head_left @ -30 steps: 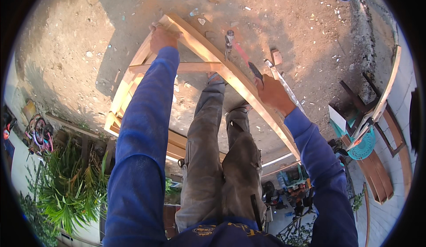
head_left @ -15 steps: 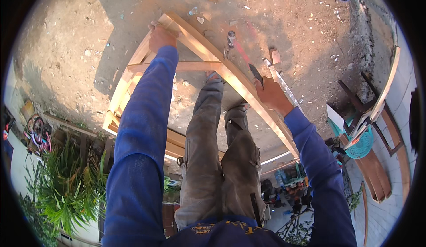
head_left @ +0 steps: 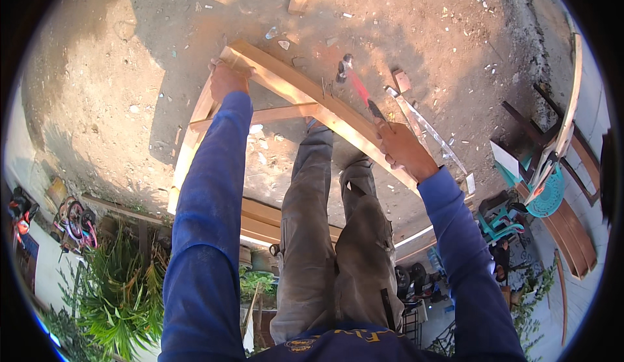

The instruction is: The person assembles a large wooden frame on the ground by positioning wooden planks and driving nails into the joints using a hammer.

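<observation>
1. Pale wooden rectangular frame (head_left: 286, 89) spans between both hands, over dirt ground (head_left: 117, 69).
2. Left hand (head_left: 227, 79) grips its far corner.
3. Right hand (head_left: 403, 147) clasps the long rail; red-handled hammer (head_left: 357, 89) lies just beyond.

Pale yellow wooden frame (head_left: 305, 95); red-handled hammer (head_left: 356, 88); teal plastic chair (head_left: 545, 196).

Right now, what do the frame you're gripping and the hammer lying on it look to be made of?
The frame, gripped by the left hand and right hand, looks like raw sawn timber: pale yellow-orange, unpainted, square-edged. The hammer seems to have a dark metal head and a red handle with a black grip, probably coated or plastic; too small to be sure.
</observation>
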`<action>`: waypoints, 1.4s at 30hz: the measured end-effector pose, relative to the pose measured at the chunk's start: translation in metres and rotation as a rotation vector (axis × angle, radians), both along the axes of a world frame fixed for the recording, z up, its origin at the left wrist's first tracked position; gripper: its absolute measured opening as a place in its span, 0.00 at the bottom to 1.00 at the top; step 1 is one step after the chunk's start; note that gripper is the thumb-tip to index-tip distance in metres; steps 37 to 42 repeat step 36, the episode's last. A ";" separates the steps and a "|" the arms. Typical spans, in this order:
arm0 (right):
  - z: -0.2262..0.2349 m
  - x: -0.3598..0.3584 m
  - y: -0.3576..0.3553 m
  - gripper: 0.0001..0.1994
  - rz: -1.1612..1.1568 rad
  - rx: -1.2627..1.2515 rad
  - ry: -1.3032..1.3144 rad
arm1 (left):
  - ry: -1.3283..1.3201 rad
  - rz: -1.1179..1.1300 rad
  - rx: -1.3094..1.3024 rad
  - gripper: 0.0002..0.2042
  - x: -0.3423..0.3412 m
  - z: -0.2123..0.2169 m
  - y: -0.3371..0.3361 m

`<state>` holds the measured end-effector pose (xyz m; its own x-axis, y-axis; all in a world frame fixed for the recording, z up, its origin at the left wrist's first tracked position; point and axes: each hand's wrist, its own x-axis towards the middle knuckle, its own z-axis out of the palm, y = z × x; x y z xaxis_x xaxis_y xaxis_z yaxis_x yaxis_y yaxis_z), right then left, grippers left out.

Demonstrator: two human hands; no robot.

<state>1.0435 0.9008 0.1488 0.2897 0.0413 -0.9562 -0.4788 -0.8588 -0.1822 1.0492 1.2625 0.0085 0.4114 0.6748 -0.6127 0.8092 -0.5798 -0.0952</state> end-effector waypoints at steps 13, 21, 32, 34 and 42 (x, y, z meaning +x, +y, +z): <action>0.007 -0.105 0.093 0.23 -1.558 0.236 0.265 | -0.102 -0.234 0.087 0.45 -0.011 -0.018 0.021; -0.004 -0.114 0.085 0.23 -1.470 0.378 0.209 | -0.149 -0.375 0.185 0.42 0.001 -0.005 0.024; 0.078 -0.414 -0.172 0.30 -0.635 -0.218 -0.193 | 0.290 -0.210 -0.527 0.16 -0.349 0.106 -0.089; 0.084 -0.434 -0.188 0.23 -0.657 -0.222 -0.409 | 0.247 -0.315 -0.532 0.17 -0.407 0.117 -0.022; 0.088 -0.474 -0.221 0.24 -0.737 -0.264 -0.482 | 0.165 -0.442 -0.535 0.19 -0.415 0.112 -0.003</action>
